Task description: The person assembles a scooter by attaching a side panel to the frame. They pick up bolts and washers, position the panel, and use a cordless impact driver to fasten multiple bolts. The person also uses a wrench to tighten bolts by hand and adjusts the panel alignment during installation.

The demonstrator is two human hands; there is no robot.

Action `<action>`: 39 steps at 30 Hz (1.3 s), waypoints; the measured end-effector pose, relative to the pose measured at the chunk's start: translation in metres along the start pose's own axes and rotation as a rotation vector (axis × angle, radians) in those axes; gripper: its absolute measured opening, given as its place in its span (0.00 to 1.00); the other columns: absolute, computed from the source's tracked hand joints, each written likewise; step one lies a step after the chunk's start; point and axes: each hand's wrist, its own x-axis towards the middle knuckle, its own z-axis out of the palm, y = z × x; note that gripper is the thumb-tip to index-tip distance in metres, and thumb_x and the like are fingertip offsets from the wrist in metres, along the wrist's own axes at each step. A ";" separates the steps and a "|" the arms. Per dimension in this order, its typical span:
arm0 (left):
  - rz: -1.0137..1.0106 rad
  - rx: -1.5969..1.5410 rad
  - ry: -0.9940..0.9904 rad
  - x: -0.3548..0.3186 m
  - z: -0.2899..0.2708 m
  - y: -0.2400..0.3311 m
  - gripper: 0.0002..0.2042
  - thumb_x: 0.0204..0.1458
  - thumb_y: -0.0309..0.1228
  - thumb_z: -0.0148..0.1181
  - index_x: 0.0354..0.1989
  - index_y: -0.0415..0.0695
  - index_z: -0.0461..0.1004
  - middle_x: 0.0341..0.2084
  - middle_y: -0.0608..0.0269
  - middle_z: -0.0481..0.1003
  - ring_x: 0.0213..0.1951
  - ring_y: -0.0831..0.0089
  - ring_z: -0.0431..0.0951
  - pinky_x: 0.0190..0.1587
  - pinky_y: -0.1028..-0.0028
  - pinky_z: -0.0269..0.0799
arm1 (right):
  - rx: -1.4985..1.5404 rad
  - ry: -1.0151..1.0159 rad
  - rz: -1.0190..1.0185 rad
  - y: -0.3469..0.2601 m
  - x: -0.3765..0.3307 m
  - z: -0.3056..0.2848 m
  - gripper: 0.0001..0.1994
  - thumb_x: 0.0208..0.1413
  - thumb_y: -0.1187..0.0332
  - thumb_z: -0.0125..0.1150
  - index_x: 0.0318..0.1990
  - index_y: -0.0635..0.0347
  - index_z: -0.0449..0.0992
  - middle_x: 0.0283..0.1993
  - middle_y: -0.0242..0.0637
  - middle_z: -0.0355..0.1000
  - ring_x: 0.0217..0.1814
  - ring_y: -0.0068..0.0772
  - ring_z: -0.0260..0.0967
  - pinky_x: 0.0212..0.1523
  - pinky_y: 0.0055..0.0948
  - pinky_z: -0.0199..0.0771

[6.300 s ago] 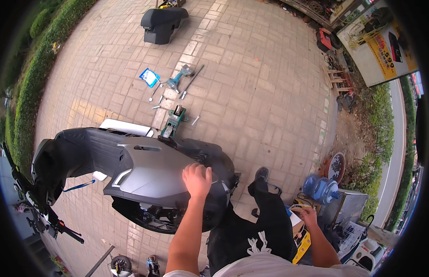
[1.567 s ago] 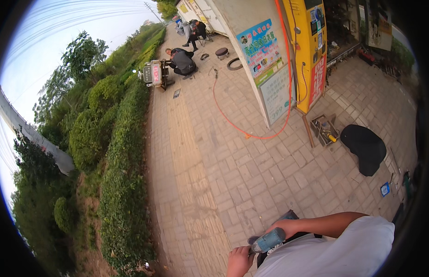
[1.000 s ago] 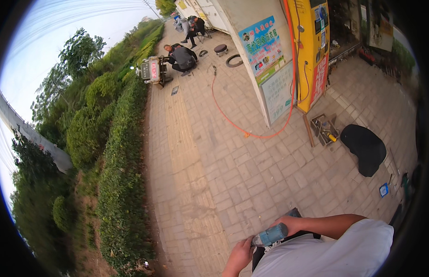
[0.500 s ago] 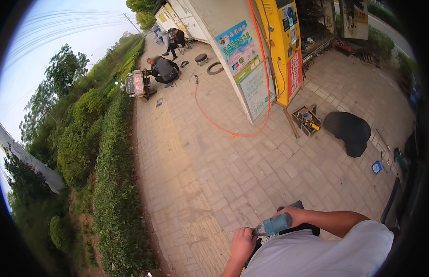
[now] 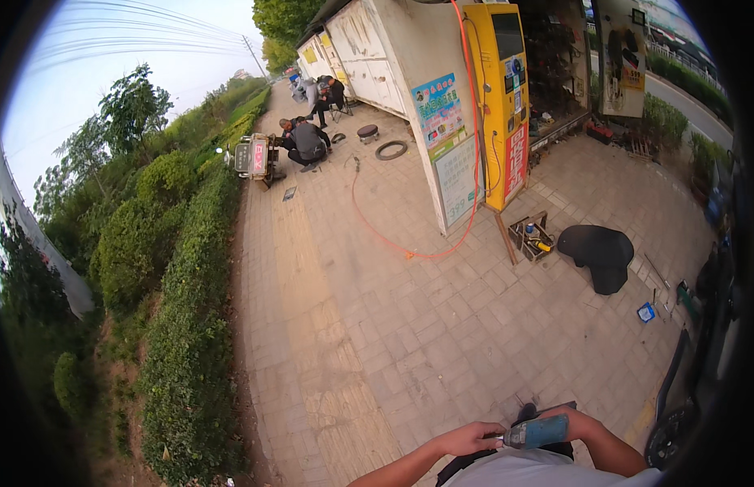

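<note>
Low in the view, in front of my light shirt, I hold a teal and grey impact wrench (image 5: 541,432) level, its nose pointing left. My right hand (image 5: 580,424) is closed around its rear part, mostly hidden behind the teal body. At the nose, my left hand (image 5: 472,438) has its fingers pinched together on the small metal socket end (image 5: 498,438). A dark block-like piece shows just beyond the wrench, and a dark shoe tip is next to it.
A black seat-like piece (image 5: 597,253) lies on the paving, beside a tool tray (image 5: 532,237). An orange hose (image 5: 474,162) hangs by a yellow machine (image 5: 500,105) and crosses the ground. Dark vehicle parts (image 5: 685,406) stand at right. A hedge (image 5: 190,357) runs left; people crouch farther off.
My hands and the wrench have shifted right and down in the picture as the view turned. The wrench now lies more level, with my left hand still at its nose.
</note>
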 end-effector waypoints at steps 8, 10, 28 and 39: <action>0.129 -0.406 0.524 0.045 0.117 -0.015 0.15 0.68 0.40 0.42 0.49 0.42 0.67 0.31 0.69 0.68 0.30 0.83 0.63 0.35 0.82 0.61 | 0.046 0.378 -0.195 0.012 -0.099 0.040 0.20 0.38 0.69 0.75 0.41 0.62 0.77 0.37 0.37 0.77 0.38 0.29 0.76 0.42 0.28 0.74; 0.129 -0.183 0.698 0.060 0.157 -0.014 0.17 0.67 0.42 0.41 0.41 0.40 0.69 0.25 0.63 0.66 0.28 0.73 0.66 0.34 0.74 0.64 | 0.016 0.423 -0.183 0.022 -0.128 0.049 0.19 0.40 0.69 0.74 0.41 0.62 0.78 0.39 0.39 0.78 0.40 0.32 0.77 0.44 0.29 0.76; -0.172 0.166 0.622 0.103 0.445 -0.029 0.21 0.67 0.44 0.39 0.34 0.37 0.70 0.26 0.55 0.72 0.31 0.63 0.72 0.39 0.66 0.68 | -0.410 0.483 -0.162 0.087 -0.413 0.096 0.16 0.40 0.67 0.66 0.41 0.52 0.79 0.32 0.34 0.74 0.37 0.42 0.72 0.40 0.37 0.70; 0.285 0.095 0.723 0.005 0.534 -0.004 0.12 0.67 0.36 0.43 0.42 0.39 0.67 0.28 0.51 0.71 0.33 0.57 0.74 0.39 0.65 0.69 | 0.025 0.459 0.011 0.027 -0.469 0.222 0.19 0.46 0.66 0.72 0.47 0.54 0.78 0.49 0.36 0.76 0.52 0.35 0.73 0.51 0.32 0.73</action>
